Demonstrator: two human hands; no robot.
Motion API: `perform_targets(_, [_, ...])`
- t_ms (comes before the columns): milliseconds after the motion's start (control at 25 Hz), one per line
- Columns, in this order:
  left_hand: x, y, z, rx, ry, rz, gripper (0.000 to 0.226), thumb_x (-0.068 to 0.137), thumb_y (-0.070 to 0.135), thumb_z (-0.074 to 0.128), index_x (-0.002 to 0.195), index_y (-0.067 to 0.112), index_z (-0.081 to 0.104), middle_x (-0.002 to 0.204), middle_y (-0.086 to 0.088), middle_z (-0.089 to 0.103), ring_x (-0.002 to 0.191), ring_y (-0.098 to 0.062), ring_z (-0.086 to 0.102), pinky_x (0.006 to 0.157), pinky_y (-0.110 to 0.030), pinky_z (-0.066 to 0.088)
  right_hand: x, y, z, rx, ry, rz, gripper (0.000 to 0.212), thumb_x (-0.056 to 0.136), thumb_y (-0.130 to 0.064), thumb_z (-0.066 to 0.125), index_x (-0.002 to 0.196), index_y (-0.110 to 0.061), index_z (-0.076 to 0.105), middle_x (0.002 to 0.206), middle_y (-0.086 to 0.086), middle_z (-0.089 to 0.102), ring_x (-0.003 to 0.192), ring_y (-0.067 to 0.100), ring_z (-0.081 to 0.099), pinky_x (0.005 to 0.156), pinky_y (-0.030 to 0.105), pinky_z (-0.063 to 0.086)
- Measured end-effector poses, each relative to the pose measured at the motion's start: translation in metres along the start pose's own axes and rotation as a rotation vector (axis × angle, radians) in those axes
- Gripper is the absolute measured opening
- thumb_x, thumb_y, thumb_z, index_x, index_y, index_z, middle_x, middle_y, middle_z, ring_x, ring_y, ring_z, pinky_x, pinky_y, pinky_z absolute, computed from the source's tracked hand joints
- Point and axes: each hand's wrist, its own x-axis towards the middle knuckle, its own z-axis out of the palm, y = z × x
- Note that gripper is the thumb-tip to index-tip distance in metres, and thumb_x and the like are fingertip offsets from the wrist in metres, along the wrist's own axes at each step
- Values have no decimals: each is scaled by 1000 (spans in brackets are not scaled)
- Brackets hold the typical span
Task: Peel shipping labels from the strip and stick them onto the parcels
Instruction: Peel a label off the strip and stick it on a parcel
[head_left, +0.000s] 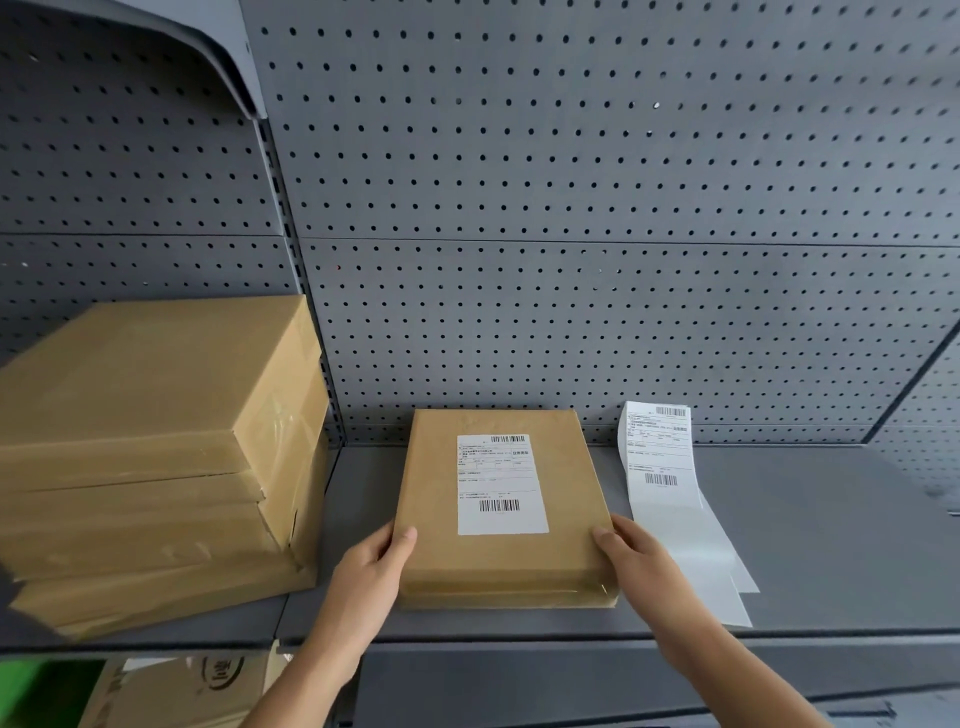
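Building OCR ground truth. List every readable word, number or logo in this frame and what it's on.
No text reads legibly.
label on the parcel: barcodes and print lines, too small and blurred.
label strip on the shelf: barcodes and print, too small.
carton below the shelf: dark oval logo, cut off, unreadable.
stacked parcels: no text visible.

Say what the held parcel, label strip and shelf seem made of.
The flat brown parcel looks like matte kraft cardboard; clear tape glints at its corner. The white label strip seems printed paper on glossy backing, its bare end shining. The grey shelf looks like matte painted metal, with a folded lip.
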Motion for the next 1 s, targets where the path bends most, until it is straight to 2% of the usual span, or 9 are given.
perform_targets(80, [-8, 7, 7, -4, 8, 22, 24, 102, 42, 54, 111, 34, 74, 99, 28, 76, 103, 2, 66, 84, -20, 46, -5, -3, -8, 32, 56, -23, 25, 104, -29, 46, 121, -26, 63, 109, -12, 68, 95, 5, 60, 70, 23, 44])
perform_targets(120, [-12, 11, 12, -3, 4, 34, 22, 102, 42, 54, 107, 35, 74, 98, 29, 76, 99, 6, 67, 83, -21, 47, -9, -5, -15, 46, 88, -34, 24, 104, -28, 46, 120, -27, 64, 108, -13, 68, 94, 4, 60, 69, 23, 43])
perform_targets(200, [-19, 21, 26, 2, -16, 72, 20, 100, 43, 56, 107, 36, 73, 99, 30, 75, 91, 16, 64, 79, -18, 46, -15, -8, -34, 76, 147, -56, 22, 104, -27, 46, 115, -30, 64, 108, -15, 68, 97, 3, 59, 74, 25, 44])
perform_targets(280, [-23, 33, 46, -9, -34, 103, 19, 98, 43, 59, 109, 34, 71, 102, 25, 76, 89, 18, 63, 76, -16, 45, -22, -10, -61, 87, 206, -70, 20, 103, -26, 47, 112, -33, 63, 108, -17, 66, 99, 1, 58, 80, 30, 43])
perform_targets(400, [-21, 54, 86, -61, -73, 136, 20, 96, 39, 65, 112, 28, 68, 107, 16, 75, 93, 8, 66, 74, -15, 46, -28, -7, -108, 104, 302, -80, 19, 101, -26, 50, 114, -32, 63, 109, -15, 65, 100, 3, 57, 87, 34, 39])
perform_targets(600, [-22, 94, 180, -85, -273, 157, 27, 93, 38, 69, 114, 23, 61, 108, 11, 71, 98, -1, 67, 75, -20, 49, -23, 13, -206, 142, 470, -58, 23, 100, -26, 51, 117, -28, 66, 111, -6, 67, 106, 17, 59, 92, 38, 40])
perform_targets(800, [-18, 118, 280, -34, -418, 152, 34, 90, 44, 71, 112, 22, 57, 111, 5, 70, 100, -10, 69, 91, -37, 58, 4, 49, -301, 206, 584, 30, 19, 96, -24, 54, 106, -29, 70, 113, -1, 67, 111, 24, 58, 109, 47, 42])
perform_targets(920, [-13, 125, 322, 21, -445, 156, 33, 92, 45, 67, 111, 22, 56, 110, 6, 68, 98, -10, 67, 79, -25, 55, 22, 68, -336, 255, 604, 52, 15, 96, -21, 57, 94, -29, 69, 117, 2, 67, 116, 26, 58, 111, 49, 41])
perform_targets(1000, [-7, 126, 344, 53, -442, 153, 31, 95, 44, 65, 112, 20, 55, 108, 5, 67, 94, -7, 64, 68, -18, 47, 34, 77, -351, 273, 621, 62, 16, 97, -17, 57, 101, -28, 68, 120, 3, 65, 117, 26, 57, 113, 47, 40])
